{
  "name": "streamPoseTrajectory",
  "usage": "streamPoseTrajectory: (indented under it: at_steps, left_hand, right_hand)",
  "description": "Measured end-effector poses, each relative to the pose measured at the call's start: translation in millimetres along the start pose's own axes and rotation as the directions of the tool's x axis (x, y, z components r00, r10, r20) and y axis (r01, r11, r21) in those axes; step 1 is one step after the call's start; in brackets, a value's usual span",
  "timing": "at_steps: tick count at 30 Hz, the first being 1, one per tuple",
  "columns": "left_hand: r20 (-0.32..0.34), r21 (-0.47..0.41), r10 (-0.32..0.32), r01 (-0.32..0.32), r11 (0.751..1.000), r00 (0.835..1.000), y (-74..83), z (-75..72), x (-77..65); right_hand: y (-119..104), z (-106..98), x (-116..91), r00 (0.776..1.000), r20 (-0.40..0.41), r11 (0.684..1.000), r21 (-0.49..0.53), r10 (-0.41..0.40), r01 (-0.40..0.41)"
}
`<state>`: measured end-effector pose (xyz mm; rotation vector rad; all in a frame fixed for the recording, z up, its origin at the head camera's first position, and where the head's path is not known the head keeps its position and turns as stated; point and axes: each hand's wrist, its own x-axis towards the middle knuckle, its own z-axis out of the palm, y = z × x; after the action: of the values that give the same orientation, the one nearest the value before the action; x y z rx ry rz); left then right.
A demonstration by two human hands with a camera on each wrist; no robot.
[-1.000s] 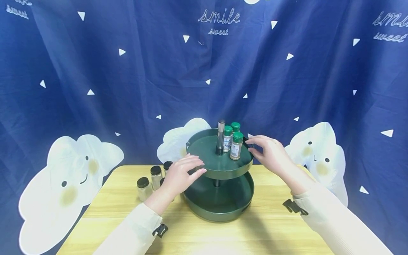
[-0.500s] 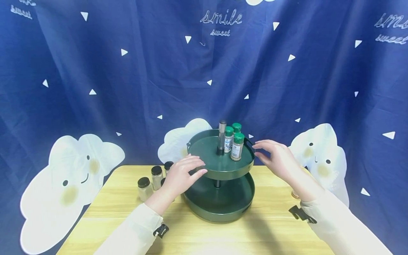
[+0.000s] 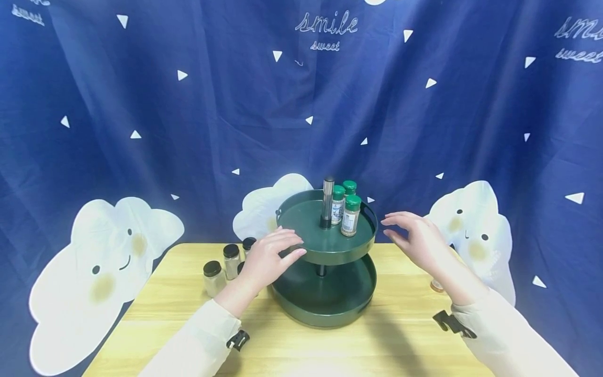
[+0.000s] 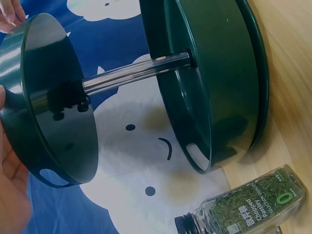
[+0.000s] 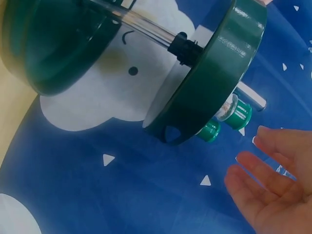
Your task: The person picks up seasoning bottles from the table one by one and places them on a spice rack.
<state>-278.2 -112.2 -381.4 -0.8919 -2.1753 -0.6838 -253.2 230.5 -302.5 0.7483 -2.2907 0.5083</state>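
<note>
A dark green two-tier rack stands on the table, its upper tray (image 3: 311, 230) and lower tray (image 3: 325, 309) joined by a metal post (image 4: 136, 73). Three green-capped spice bottles, the nearest one (image 3: 350, 217) with a pale label, stand upright on the upper tray, right of the black-topped post. My left hand (image 3: 268, 259) rests at the left front rim of this tray, fingers extended. Apart from the tray's right side, my right hand (image 3: 416, 238) hovers with relaxed, spread fingers and holds nothing; the right wrist view shows its palm near the green caps (image 5: 240, 114).
Several black-lidded jars (image 3: 214, 280) stand left of the rack, partly behind my left forearm. One is labelled chopped parsley (image 4: 253, 202). The base of another container (image 3: 436, 286) shows beside my right wrist. A blue cloud-print curtain (image 3: 301, 104) hangs behind the wooden table (image 3: 155, 319).
My right hand has drawn away to the right from the green-capped bottles and the tray's rim. The left hand stays at the rim, and the bottles keep their places.
</note>
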Motion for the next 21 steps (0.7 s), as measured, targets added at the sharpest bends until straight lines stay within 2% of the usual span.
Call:
streamPoseTrajectory:
  at_steps: [8, 15, 21]
  left_hand:
    - [0.000, 0.007, -0.010, 0.010, 1.000, 1.000, 0.9, -2.5, 0.9]
    - [-0.006, -0.008, 0.007, -0.007, 1.000, 1.000, 1.6, -2.9, 2.5]
    - [0.004, -0.008, -0.012, 0.012, 1.000, 1.000, 2.0, -2.7, 1.2]
  right_hand:
    - [5, -1, -8, 1.000, -0.007, 1.000, -0.003, 0.010, -0.010]
    - [11, -1, -14, 0.999, 0.007, 0.999, -0.002, 0.048, -0.048]
    - [16, 0, -22, 0.998, 0.013, 0.998, -0.003, 0.069, -0.069]
